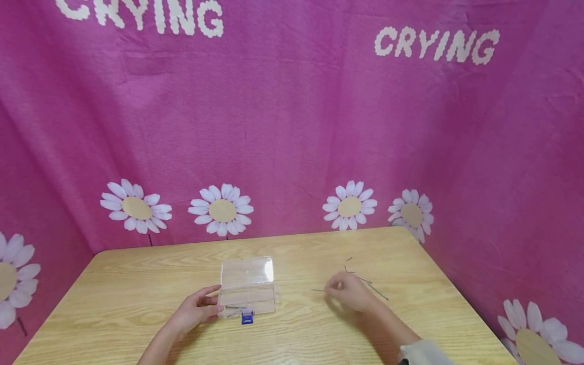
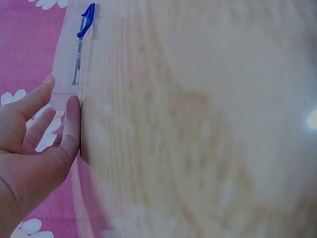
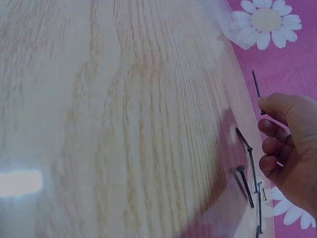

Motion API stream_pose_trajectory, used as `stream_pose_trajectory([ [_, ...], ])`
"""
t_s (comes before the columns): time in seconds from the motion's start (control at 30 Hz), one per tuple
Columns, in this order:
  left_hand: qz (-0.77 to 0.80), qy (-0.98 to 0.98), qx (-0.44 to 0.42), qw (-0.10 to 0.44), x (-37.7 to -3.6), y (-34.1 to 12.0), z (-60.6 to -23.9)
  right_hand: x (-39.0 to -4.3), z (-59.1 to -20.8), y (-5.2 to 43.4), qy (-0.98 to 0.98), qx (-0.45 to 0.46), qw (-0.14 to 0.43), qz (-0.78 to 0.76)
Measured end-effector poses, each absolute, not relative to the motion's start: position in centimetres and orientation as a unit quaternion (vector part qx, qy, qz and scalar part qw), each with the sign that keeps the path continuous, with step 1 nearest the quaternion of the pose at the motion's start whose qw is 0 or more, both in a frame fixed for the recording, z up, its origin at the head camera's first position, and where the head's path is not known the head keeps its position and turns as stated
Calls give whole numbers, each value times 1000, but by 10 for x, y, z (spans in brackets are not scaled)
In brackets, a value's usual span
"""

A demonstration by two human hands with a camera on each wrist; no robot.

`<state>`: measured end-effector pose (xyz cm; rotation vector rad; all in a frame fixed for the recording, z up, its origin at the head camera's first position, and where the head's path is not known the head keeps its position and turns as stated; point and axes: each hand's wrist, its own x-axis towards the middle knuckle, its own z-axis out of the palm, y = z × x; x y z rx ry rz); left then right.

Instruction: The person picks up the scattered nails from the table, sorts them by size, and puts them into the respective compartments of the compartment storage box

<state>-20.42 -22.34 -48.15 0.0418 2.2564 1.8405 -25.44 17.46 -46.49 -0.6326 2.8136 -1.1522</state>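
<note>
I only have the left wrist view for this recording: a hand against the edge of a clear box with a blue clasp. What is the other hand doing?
Observer: The right hand pinches a thin dark nail between thumb and fingertip, just above the wooden table.
Operator: Are there more nails about?
Observer: Yes, several loose nails lie on the table beside that hand, to the right of the clear plastic box.
Operator: Is the box open?
Observer: Its lid stands raised at the back; the left hand touches the box's left side with straight fingers.
</note>
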Motion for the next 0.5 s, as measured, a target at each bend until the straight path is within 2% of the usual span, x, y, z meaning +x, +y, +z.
stream_pose_trajectory([
  [0.5, 618, 778, 28, 108, -205, -223, -482, -256, -460, 152, 882, -218, 55, -414],
])
